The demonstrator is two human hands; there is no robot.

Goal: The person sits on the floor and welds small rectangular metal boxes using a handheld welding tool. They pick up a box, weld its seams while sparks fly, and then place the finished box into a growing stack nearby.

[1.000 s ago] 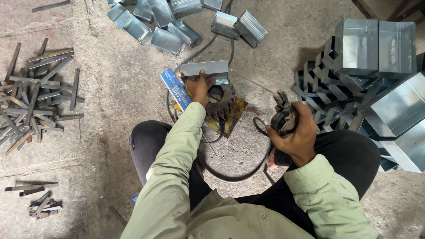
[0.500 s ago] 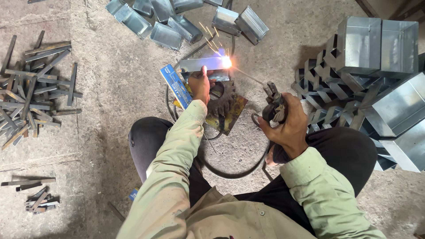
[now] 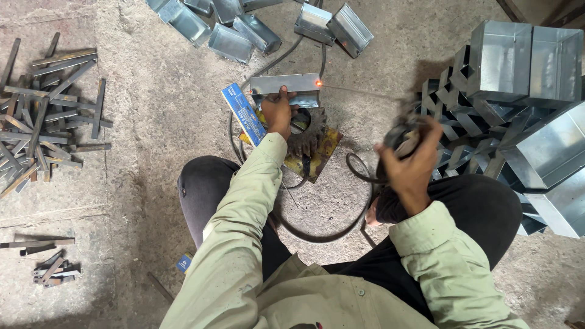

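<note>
The left hand (image 3: 279,113) is pressing down on a grey metal box (image 3: 285,90) lying on the floor, just past a rusty plate (image 3: 317,149) and beside a blue packet (image 3: 244,113). The right hand (image 3: 409,166) is clamped around what looks like a welding holder (image 3: 399,135), though blur is hiding its shape, and a thin rod is reaching from it to the box's right end, where a spot (image 3: 318,83) is glowing orange. The bare fingers are resting close to that hot spot, so a spark or heated metal could be burning them. A cable (image 3: 332,228) is looping by the knees and could be snagging and jerking the rod off the seam. Stacked boxes (image 3: 524,61) are leaning nearby.
</note>
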